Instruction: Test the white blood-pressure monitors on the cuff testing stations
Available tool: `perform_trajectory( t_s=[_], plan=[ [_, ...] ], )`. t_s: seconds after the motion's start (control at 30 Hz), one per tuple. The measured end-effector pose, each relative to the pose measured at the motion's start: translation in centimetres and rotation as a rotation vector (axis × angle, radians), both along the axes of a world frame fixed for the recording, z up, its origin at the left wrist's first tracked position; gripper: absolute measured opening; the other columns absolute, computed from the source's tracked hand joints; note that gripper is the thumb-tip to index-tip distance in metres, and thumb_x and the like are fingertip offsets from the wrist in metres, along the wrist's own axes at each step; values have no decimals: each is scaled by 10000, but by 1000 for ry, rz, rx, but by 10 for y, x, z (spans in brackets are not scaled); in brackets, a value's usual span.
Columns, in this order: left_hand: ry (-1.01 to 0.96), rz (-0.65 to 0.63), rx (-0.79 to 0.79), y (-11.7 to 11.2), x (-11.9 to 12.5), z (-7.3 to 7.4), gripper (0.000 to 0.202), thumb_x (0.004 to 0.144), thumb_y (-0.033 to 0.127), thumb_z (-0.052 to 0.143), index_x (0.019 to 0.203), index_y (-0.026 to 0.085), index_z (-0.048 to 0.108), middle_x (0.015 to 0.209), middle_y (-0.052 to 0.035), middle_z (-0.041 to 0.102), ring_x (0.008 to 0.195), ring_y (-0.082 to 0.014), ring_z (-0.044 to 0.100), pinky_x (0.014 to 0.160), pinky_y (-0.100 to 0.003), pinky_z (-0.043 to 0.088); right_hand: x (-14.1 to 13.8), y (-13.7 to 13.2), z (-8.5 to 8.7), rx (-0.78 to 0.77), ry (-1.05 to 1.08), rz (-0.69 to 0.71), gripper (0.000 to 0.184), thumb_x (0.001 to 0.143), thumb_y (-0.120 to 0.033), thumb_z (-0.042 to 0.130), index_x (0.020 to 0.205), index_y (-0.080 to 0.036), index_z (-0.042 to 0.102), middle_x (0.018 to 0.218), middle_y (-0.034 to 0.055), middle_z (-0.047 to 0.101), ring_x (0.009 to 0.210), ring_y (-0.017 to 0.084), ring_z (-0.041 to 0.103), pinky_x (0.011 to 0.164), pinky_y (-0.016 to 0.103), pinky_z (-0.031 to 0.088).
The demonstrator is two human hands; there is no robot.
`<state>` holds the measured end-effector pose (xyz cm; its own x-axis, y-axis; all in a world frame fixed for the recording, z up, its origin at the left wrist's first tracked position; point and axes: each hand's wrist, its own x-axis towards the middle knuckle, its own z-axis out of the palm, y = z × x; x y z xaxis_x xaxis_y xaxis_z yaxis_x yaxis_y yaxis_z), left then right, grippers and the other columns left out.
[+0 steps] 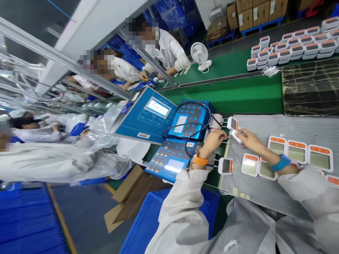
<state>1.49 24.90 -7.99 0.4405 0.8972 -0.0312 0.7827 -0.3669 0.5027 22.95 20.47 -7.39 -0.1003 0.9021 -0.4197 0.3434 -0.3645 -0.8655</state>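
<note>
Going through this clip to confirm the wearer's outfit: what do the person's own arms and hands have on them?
The left hand and right hand are bare, without gloves. White sleeves cover the arms up to the wrists. An orange strap circles the left wrist, and a blue band circles the right.

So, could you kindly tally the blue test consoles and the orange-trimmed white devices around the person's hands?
Blue test consoles: 3
Orange-trimmed devices on the grey mat: 6
Orange-trimmed devices by the test leads: 2
Orange-trimmed device under the right hand: 1
Total: 12, not counting an orange sliver hidden by the right sleeve.
</note>
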Motion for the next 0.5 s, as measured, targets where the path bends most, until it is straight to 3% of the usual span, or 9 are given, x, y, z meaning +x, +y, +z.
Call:
perform_trajectory(
  t_s=[0.1,0.2,0.33,0.5],
  plan=[
    [-147,73,-8,-2,-2,4,72,840,111,722,863,177,740,812,-7,743,715,-145,647,717,-259,495,-24,3,-6,-259,446,-147,387,1023,-431,480,1286,-189,628,1145,112,734,902,206,711,738,342,632],
    [-183,81,14,-4,-3,6,39,851,143,740,857,181,745,804,-4,743,723,-144,641,708,-255,476,-33,0,-18,-325,657,-202,376,1035,-439,474,1249,-170,627,1051,102,755,833,181,724,794,347,634],
    [-120,78,80,-6,-2,4,53,864,147,726,854,194,749,804,-6,725,712,-145,615,700,-266,465,-32,-1,-30,-352,711,-199,432,1029,-513,469,1192,-154,643,921,101,769,763,193,746,825,352,619],
    [-154,56,93,-7,-4,0,53,872,166,721,879,204,759,854,-19,737,726,-150,614,717,-278,491,-33,-1,-29,-352,661,-203,436,1032,-514,471,1159,-145,664,894,103,771,751,196,748,808,340,618]
  ],
)
